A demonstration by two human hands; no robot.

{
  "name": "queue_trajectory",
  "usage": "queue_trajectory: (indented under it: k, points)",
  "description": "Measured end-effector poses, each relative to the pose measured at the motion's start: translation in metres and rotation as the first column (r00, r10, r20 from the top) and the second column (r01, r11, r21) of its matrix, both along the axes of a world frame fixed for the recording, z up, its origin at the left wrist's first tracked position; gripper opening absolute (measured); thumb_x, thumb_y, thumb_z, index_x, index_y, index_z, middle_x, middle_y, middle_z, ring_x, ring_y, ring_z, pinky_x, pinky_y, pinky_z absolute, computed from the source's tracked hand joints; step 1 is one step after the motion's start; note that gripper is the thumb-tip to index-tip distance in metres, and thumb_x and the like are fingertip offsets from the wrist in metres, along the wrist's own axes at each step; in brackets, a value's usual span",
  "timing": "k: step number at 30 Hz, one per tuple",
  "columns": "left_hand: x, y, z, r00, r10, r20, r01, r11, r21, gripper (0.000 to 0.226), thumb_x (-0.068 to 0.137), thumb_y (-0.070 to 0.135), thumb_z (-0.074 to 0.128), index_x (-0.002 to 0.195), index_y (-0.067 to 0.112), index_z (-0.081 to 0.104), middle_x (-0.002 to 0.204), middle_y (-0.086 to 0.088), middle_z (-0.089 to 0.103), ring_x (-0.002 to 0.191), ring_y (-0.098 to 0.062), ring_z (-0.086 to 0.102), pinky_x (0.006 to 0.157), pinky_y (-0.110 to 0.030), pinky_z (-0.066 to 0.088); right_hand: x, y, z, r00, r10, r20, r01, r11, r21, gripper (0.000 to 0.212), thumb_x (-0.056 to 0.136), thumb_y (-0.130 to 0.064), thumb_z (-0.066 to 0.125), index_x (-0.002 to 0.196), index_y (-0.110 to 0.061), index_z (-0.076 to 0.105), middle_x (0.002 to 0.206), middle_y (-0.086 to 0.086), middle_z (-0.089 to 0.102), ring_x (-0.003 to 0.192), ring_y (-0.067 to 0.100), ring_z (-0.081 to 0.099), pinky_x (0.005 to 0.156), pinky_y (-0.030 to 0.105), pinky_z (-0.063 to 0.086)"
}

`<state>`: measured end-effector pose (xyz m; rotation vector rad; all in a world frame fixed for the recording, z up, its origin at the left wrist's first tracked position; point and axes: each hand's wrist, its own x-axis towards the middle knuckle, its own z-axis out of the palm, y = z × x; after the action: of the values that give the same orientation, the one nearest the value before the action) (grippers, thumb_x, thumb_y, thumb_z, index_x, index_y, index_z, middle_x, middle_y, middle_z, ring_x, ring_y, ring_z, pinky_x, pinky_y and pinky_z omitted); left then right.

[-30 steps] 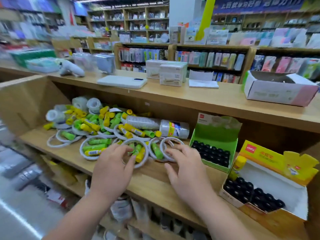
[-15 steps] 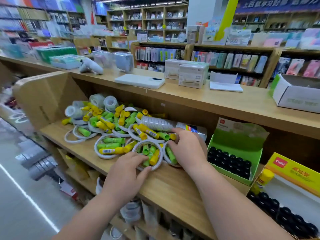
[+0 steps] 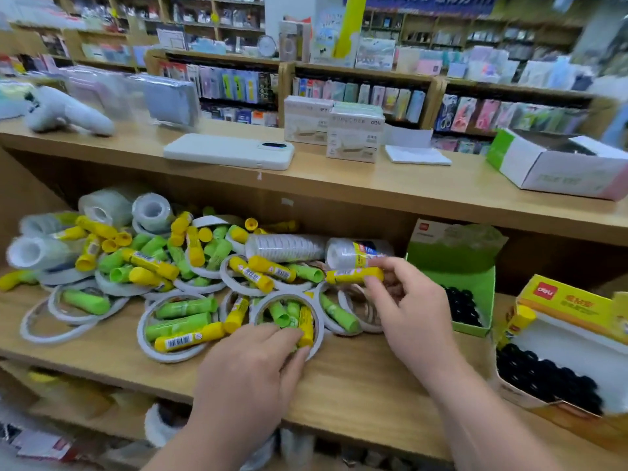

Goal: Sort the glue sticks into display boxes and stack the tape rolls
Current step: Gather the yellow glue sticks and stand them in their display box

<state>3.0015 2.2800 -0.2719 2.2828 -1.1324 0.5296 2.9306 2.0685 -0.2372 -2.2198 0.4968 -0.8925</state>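
A stationery shop: a light wooden shelf [image 3: 356, 379] sits under a wooden bench [image 3: 424, 185]. Beyond the bench's far edge stand wooden racks [image 3: 356, 71] crammed with packaged goods, blurred, and a white pillar [image 3: 285, 8]

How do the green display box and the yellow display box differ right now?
The green display box sits further back; the yellow display box stands nearer, at the far right. The green display box shows only black caps; the yellow display box also has a yellow glue stick at its left corner. Both are open and hold black caps.
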Motion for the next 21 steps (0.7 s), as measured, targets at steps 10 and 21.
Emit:
queue_trajectory:
  k: [10,21]
  points:
    - [-0.011,-0.016,0.024,0.805,-0.376,-0.459,0.11,0.854,-0.508,0.037,0.072,0.052,0.069,0.109,0.046,0.07,0.094,0.022,0.068,0.069,-0.013,0.059,0.059,-0.015,0.046,-0.057,0.027,0.014,0.982,0.065,0.179,-0.156,0.816,0.556,0.015,0.098,-0.008,0.056,0.106,-0.012,0.068,0.087,0.013,0.075,0.075,0.025,0.074,0.064,0.026,0.056]
    - [-0.06,-0.094,0.025,0.52,-0.656,-0.547,0.225,0.723,-0.653,0.028,0.077,0.017,0.083,0.09,0.041,0.076,0.078,0.001,0.071,0.066,-0.024,0.064,0.061,-0.032,0.055,-0.116,-0.001,0.026,0.955,-0.188,0.229,0.005,0.784,0.621,0.026,0.079,-0.018,0.072,0.104,-0.013,0.068,0.084,0.011,0.076,0.075,0.019,0.074,0.065,0.023,0.057]
